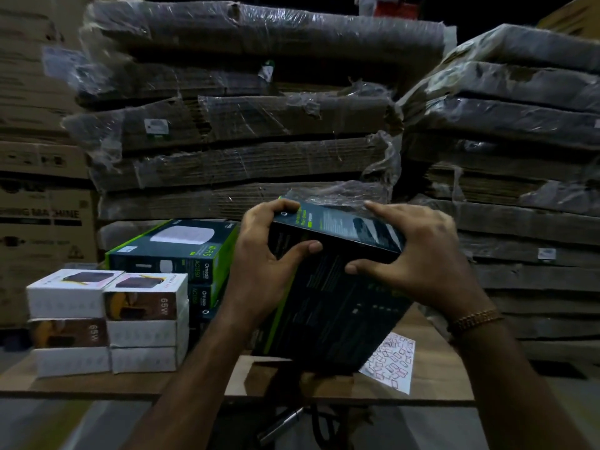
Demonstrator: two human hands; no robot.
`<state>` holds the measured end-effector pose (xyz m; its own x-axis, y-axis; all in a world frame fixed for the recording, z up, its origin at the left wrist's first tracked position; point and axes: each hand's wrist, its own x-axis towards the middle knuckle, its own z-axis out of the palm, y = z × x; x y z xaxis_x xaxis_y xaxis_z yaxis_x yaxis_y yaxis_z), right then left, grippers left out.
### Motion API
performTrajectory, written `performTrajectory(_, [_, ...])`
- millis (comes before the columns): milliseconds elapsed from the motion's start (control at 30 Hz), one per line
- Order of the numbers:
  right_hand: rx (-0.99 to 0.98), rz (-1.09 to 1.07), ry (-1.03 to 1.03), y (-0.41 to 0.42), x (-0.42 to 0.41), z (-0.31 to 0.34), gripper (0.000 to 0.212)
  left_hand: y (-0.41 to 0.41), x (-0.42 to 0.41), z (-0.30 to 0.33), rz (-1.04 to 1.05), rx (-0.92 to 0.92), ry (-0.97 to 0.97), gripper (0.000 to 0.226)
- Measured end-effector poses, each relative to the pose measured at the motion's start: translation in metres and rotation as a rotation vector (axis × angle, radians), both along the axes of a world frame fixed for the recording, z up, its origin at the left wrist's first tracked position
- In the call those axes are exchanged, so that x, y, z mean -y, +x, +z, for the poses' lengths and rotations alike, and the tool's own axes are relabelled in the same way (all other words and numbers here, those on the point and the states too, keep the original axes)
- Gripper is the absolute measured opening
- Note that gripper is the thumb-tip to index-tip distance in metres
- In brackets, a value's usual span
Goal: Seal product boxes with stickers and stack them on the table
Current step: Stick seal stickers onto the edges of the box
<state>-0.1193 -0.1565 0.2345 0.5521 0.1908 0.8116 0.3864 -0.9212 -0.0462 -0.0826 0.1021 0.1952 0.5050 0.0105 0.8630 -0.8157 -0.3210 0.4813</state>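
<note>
Dark product box (pixel 337 287): centre of the frame, raised off the table and tilted, its narrow end face turned up toward the camera, probably so the flap edge can be reached for sealing.
Left hand (pixel 263 264): grips the box's left side, fingers curled over the top edge and thumb pressed on the near face; this steadies the box at its angle.
Right hand (pixel 418 254): holds the right end, thumb on the near face, fingers curved over the upper face, index finger stretched along the top; whether a sticker sits under a fingertip I cannot tell. A gold bracelet (pixel 475 321) is on this wrist.
Sticker sheet (pixel 391 363): lies flat on the table at lower right of centre, just beside and partly under the held box, close enough for quick picking.
Table (pixel 130 383): brown board across the lower frame.
Green-edged boxes (pixel 175 258): stacked at left of centre, behind the left forearm, seemingly the finished pile of the same product.
White boxes (pixel 107 319): two neat stacks at lower left, marked 65W, touching each other.
Wrapped cardboard bundles (pixel 246 125): piled high behind the table, filling the upper frame.
Stage, as judged: sealing or checking this box, stacking not yet done.
</note>
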Motion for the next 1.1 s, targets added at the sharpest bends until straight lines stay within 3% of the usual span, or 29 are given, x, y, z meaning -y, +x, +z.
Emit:
performTrajectory(300, [-0.031,0.186,0.096,0.016,-0.017,-0.019,0.089,0.001,-0.031,-0.021,0.01,-0.189,-0.106,0.062])
performTrajectory(433, [0.0,0.265,0.099,0.028,-0.03,-0.017,0.08,0.005,-0.045,-0.017,0.078,-0.224,-0.083,0.052])
performTrajectory(600, [0.042,0.294,0.089,0.05,-0.038,-0.016,0.071,0.01,-0.045,-0.003,0.231,-0.097,0.072,0.041])
performTrajectory(733, [0.025,0.336,0.095,0.063,-0.041,-0.014,0.071,0.019,-0.039,0.003,0.36,0.014,0.297,0.05])
performTrajectory(967, [0.07,0.304,0.098,0.081,-0.033,-0.022,0.079,0.042,-0.036,-0.005,0.429,0.075,0.295,0.056])
performTrajectory(1100, [0.153,0.265,0.423,0.07,-0.016,-0.051,0.084,0.05,-0.039,-0.007,0.449,0.096,0.319,0.059])
